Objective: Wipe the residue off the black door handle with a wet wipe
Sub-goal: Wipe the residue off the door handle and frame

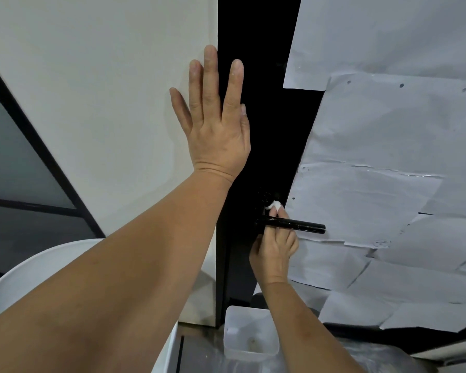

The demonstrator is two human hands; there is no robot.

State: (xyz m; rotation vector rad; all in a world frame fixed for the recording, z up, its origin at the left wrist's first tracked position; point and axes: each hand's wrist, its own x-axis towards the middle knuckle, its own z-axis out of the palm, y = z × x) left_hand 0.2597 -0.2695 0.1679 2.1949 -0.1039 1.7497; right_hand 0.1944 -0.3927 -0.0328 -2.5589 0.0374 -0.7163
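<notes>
Handle (296, 225) juts from the black door (264, 130); my right hand (273, 247) pinches the wipe (275, 205) at its base, left hand (215, 117) flat, so I'd rub firmly.

The black door handle (293, 225) is a straight glossy bar. It sticks out to the right from the black door edge, almost level. A small white wet wipe (275, 204), crumpled, is pressed just above the bar, near its base.
</notes>
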